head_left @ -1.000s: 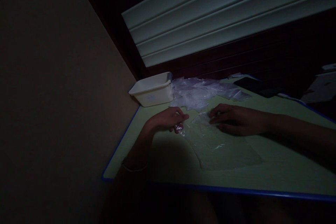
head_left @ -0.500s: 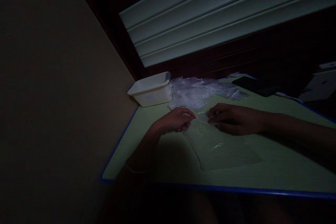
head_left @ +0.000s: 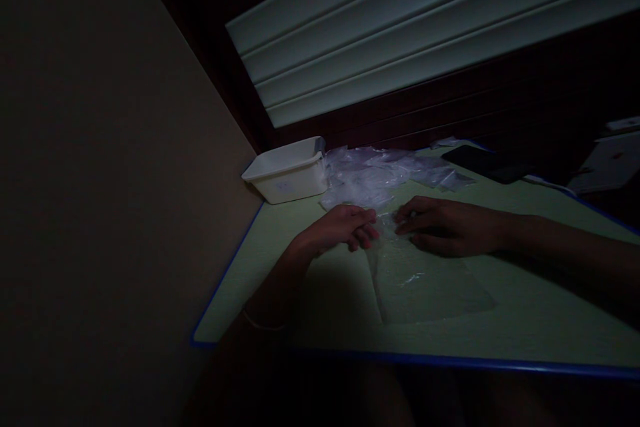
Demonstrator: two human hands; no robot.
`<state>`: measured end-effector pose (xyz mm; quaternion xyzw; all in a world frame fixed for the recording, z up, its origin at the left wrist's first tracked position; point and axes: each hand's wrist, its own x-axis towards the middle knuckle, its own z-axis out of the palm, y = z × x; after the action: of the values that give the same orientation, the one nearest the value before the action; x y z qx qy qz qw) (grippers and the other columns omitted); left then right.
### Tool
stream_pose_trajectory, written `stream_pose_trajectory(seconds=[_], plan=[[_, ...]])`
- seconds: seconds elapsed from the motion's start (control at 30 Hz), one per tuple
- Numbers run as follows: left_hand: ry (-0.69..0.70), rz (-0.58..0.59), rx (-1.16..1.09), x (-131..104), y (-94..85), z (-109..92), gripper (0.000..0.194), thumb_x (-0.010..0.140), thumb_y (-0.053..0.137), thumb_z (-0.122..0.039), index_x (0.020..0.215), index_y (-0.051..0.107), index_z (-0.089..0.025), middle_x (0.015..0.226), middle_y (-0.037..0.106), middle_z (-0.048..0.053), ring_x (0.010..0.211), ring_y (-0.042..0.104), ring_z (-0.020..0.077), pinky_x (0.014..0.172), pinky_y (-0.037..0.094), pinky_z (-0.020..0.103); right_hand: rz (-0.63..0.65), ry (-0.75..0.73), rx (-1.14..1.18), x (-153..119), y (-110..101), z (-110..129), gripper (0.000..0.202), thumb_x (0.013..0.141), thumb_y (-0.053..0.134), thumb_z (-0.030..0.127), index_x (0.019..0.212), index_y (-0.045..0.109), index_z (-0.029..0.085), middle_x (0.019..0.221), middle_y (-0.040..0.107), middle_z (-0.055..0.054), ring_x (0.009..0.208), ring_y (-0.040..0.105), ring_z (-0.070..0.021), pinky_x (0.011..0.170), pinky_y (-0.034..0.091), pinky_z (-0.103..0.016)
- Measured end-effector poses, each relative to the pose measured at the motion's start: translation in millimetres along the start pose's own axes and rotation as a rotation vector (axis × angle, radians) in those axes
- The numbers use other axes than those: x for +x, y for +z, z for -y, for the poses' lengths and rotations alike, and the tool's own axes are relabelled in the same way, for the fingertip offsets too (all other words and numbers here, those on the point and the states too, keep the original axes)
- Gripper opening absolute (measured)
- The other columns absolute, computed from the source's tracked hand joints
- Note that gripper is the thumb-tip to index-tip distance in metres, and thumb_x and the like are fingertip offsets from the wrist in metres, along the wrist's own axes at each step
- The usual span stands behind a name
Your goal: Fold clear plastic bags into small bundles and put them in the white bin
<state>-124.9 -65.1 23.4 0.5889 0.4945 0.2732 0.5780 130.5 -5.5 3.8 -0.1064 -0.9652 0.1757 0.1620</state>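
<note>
Left hand (head_left: 347, 225), right hand (head_left: 445, 228) at clear flat plastic bag (head_left: 425, 290), can't tell either grip; smooth toward green bench (head_left: 560, 340)'s near edge

A wall (head_left: 125, 180) stands left of the white bin (head_left: 295, 183), a slatted panel (head_left: 380, 47) behind it, a dark slab (head_left: 483, 163) well right.

The one view comes from a camera on the person's head, facing forward and down over the table (head_left: 540, 293), close enough that the left hand (head_left: 350, 227) and right hand (head_left: 443, 227) sit near mid-frame; it looks across the tabletop from its near edge towards a slatted panel (head_left: 400, 37), which slants along the top, while a wall (head_left: 100, 180) fills its left side
</note>
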Motion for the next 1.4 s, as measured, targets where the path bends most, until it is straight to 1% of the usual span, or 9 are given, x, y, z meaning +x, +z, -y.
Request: stream_pose_trajectory(seconds=[0.13,0.43,0.63,0.73,0.8,0.9,1.03,1.23,1.4], plan=[[-0.003,-0.006,-0.059,0.5,-2.0,3.4,0.040,0.087,0.057,-0.048,0.105,0.055,-0.012,0.090,0.068,0.014,0.064,0.064,0.0137,0.053,0.045,0.025,0.019,-0.009,-0.019,-0.2,-0.3,-0.2,0.034,0.089,0.053,0.030,0.118,0.067,0.018,0.120,0.059,-0.013,0.109,0.057,-0.0235,0.095,0.046,-0.038],[-0.003,0.014,-0.071,-0.1,-3.4,6.3,0.045,0.088,0.057,-0.047,0.118,0.050,-0.014,0.108,0.067,0.020,0.071,0.068,0.0160,0.055,0.046,0.024,0.029,-0.019,-0.017,1.3,-3.5,4.2,0.036,0.089,0.052,0.028,0.122,0.063,0.017,0.117,0.061,-0.012,0.110,0.056,-0.0234,0.096,0.045,-0.039],[0.024,0.029,-0.060,0.2,-4.2,7.8,0.046,0.088,0.058,-0.048,0.119,0.051,-0.014,0.110,0.067,0.020,0.072,0.068,0.0162,0.054,0.045,0.023,0.001,0.006,-0.030,3.0,-2.5,8.1,0.046,0.091,0.050,0.035,0.134,0.053,0.018,0.119,0.060,-0.013,0.109,0.056,-0.0254,0.095,0.045,-0.041],[0.028,0.025,-0.064,0.4,-3.1,5.9,0.045,0.088,0.057,-0.047,0.118,0.052,-0.013,0.108,0.067,0.020,0.070,0.067,0.0164,0.053,0.045,0.024,0.017,-0.015,-0.073,3.7,-1.4,9.9,0.044,0.092,0.049,0.038,0.132,0.057,0.020,0.120,0.059,-0.013,0.110,0.055,-0.0262,0.096,0.044,-0.042],[0.050,-0.019,-0.034,1.9,-2.5,5.1,0.044,0.089,0.055,-0.046,0.118,0.053,-0.013,0.105,0.067,0.018,0.066,0.066,0.0148,0.051,0.043,0.024,0.021,-0.019,-0.100,4.1,-1.0,10.7,0.041,0.092,0.049,0.039,0.127,0.061,0.021,0.118,0.059,-0.014,0.109,0.056,-0.0264,0.095,0.044,-0.042],[0.165,-0.158,0.118,5.9,-2.4,6.9,0.035,0.089,0.056,-0.038,0.113,0.058,-0.012,0.095,0.069,0.012,0.062,0.061,0.0112,0.053,0.042,0.023,0.020,-0.021,-0.120,4.4,-0.7,10.6,0.040,0.092,0.049,0.039,0.125,0.063,0.020,0.117,0.058,-0.014,0.108,0.056,-0.0261,0.095,0.044,-0.042],[0.319,-0.306,0.454,9.3,-2.8,13.0,0.025,0.086,0.058,-0.030,0.103,0.066,-0.013,0.088,0.069,0.008,0.073,0.060,0.0125,0.067,0.046,0.025,0.029,-0.028,-0.142,4.2,-0.1,9.9,0.041,0.093,0.050,0.039,0.126,0.062,0.019,0.117,0.057,-0.015,0.108,0.055,-0.0260,0.096,0.043,-0.043],[0.299,-0.384,0.834,8.2,-2.6,18.1,0.030,0.085,0.058,-0.039,0.098,0.070,-0.015,0.094,0.068,0.008,0.080,0.060,0.0166,0.073,0.046,0.028,0.018,-0.034,-0.145,3.5,0.6,10.5,0.042,0.092,0.050,0.039,0.127,0.062,0.019,0.117,0.057,-0.015,0.109,0.055,-0.0259,0.096,0.044,-0.043],[0.247,-0.403,0.883,8.9,5.3,16.6,0.034,0.082,0.059,-0.047,0.084,0.070,-0.016,0.087,0.066,0.007,0.077,0.059,0.0177,0.067,0.045,0.028,0.023,-0.066,-0.160,3.4,1.0,11.4,0.041,0.093,0.049,0.038,0.127,0.061,0.018,0.117,0.057,-0.015,0.108,0.055,-0.0259,0.094,0.045,-0.043]])
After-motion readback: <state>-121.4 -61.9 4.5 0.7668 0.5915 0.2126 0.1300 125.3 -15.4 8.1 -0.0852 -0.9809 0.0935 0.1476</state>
